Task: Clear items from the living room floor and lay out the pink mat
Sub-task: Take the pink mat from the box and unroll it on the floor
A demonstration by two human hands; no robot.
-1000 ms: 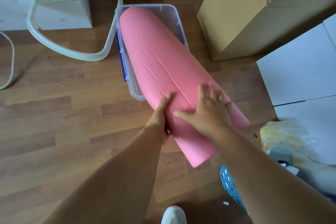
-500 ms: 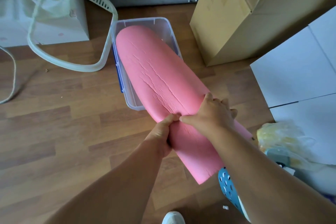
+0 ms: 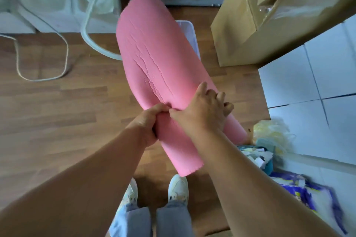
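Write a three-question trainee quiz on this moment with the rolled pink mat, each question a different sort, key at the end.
1. True or false: the pink mat is already spread flat on the floor.
2. Which hand pinches the mat's loose edge from the side: A) left hand B) right hand?
3. Fill in: to the mat's right stands a large ____ box.

Key: 1 false, it is rolled. 2 A; the right hand grips it from above. 3 cardboard.

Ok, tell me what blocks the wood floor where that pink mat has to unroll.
Left of the pink mat the wood floor looks bare. Farther back lie a white cord and a hose; right, a cardboard box and bags crowd it.
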